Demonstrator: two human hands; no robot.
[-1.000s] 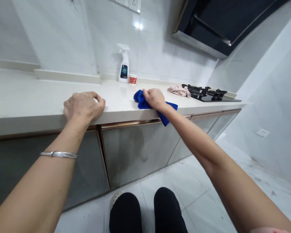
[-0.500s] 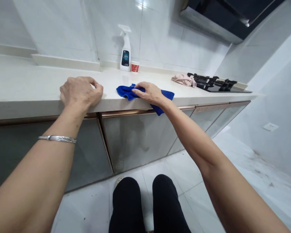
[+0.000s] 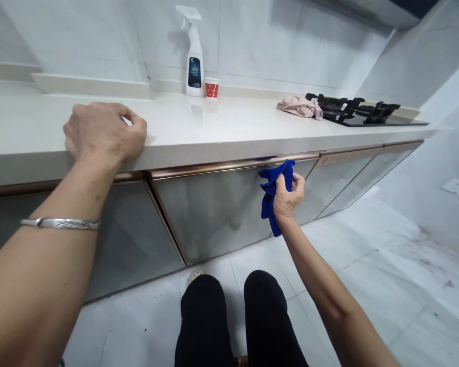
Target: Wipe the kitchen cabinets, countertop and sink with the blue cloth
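My left hand (image 3: 104, 130) rests on the front edge of the white countertop (image 3: 168, 120), its fingers curled into a loose fist and nothing visible in them. A silver bracelet circles that wrist. Below the counter edge, my right hand (image 3: 287, 196) grips a blue cloth (image 3: 271, 191) that hangs crumpled from its fingers. The cloth lies in front of the glass cabinet door (image 3: 214, 214), just under the copper-coloured trim (image 3: 229, 167). Whether it touches the door is hard to make out.
A white spray bottle (image 3: 195, 66) and a red-and-white paper cup (image 3: 211, 87) stand against the tiled wall. Farther right, a crumpled pink cloth (image 3: 298, 106) lies beside the black gas stove (image 3: 361, 112). My legs stand on white floor tiles.
My right hand has moved right and down off the countertop, carrying the blue cloth to the cabinet front. My left hand stays on the counter edge. The view has tilted down slightly.
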